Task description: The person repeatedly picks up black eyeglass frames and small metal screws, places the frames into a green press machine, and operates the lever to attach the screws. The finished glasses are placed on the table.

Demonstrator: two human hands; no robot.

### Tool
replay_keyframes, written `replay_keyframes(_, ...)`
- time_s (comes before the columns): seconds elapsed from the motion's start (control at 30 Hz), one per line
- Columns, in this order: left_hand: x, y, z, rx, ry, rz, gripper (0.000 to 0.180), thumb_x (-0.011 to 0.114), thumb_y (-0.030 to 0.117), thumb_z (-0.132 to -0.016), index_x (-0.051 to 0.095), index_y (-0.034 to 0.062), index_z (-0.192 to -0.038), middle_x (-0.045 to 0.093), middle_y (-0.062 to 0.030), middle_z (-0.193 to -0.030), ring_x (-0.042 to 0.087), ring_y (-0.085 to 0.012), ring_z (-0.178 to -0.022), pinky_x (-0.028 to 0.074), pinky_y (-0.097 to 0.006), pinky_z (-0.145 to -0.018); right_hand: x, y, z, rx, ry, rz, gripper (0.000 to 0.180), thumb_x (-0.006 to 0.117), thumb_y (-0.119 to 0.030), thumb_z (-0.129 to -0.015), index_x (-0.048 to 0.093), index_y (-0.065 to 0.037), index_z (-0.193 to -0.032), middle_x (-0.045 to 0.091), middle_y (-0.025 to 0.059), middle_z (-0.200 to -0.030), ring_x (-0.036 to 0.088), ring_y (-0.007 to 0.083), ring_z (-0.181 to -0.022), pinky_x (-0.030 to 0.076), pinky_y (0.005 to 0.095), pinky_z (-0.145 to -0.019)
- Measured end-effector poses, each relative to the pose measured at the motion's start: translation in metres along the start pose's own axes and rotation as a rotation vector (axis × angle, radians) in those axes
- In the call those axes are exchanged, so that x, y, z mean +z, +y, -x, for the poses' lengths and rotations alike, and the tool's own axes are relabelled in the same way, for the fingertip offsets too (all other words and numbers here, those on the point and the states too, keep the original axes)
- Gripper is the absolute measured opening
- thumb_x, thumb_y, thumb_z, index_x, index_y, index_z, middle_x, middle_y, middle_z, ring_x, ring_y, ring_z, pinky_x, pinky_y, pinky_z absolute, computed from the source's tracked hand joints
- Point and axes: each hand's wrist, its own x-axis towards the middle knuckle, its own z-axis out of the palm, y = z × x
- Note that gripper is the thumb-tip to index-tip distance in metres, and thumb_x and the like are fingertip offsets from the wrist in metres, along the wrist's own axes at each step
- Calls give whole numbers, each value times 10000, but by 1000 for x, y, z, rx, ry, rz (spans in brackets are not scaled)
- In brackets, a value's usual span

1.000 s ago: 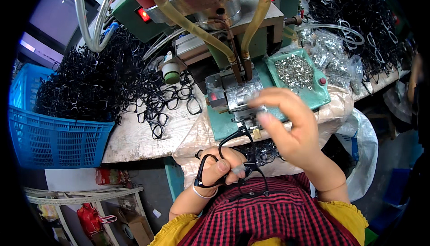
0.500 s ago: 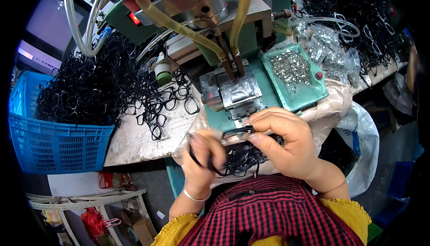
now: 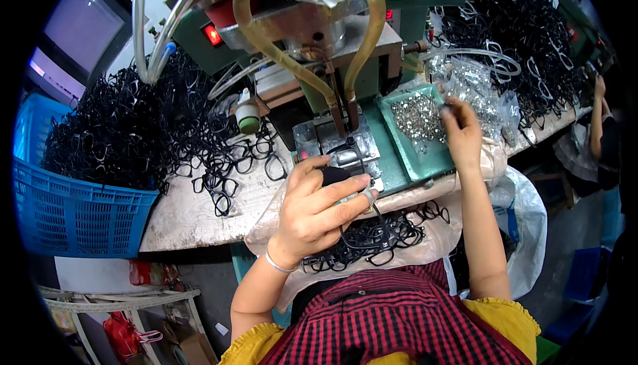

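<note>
At the metal fixture (image 3: 364, 151) under the press, my left hand (image 3: 319, 207) grips a black eyeglass frame (image 3: 381, 224). Part of the frame lies over the fixture; a rim hangs below my fingers, and the rest is hidden by them. A dark patch shows beneath my index finger, and I cannot tell what it is. My right hand (image 3: 463, 132) is at the right edge of the green tray (image 3: 415, 166), its fingers bent together. Whatever they touch is hidden. Small silvery metal parts (image 3: 419, 118) fill the tray's upper portion.
Tangled black eyeglass frames overflow a blue basket (image 3: 86, 215) at left and spread across the worktop (image 3: 179, 219). Another frame pile (image 3: 362, 239) lies before me. Tan hoses (image 3: 372, 33) descend to the press. Bagged parts (image 3: 475, 89) lie beyond the tray; another person's arm (image 3: 597, 119) shows far right.
My left hand has brought the eyeglass frame forward to the fixture. My right hand has let go of it and moved right to the tray. The whole view has shifted slightly.
</note>
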Motion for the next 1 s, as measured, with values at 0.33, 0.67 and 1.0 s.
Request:
replay_keyframes(0.33, 4, 2, 8, -48, -25, 58, 268, 786, 134, -749, 745, 123, -1014, 719, -54, -1161, 573, -204, -679, 487, -484, -984, 1, -30, 56, -243, -186, 735, 103, 727, -102, -740, 686, -39, -811, 620, 129, -862, 593, 339, -926, 472, 442, -834)
replay_keyframes(0.67, -60, 15, 86, -548, 747, -437, 178, 655, -3, -859, 686, 4, -1034, 696, -136, -1069, 654, -269, -974, 493, -365, -893, 1, -6, 59, -319, 13, 538, 113, 694, -52, -816, 681, -20, -924, 684, 121, -853, 655, 303, -818, 506, 387, -759)
replay_keyframes(1.0, 17, -146, 97, -1193, -249, -701, 613, 782, 453, -760, 551, 16, -1122, 677, -181, -798, 679, -355, -760, 539, -453, -670, 32, -20, 48, -330, -53, 397, 107, 694, -40, -798, 707, -26, -904, 699, 127, -896, 655, 315, -862, 499, 391, -783)
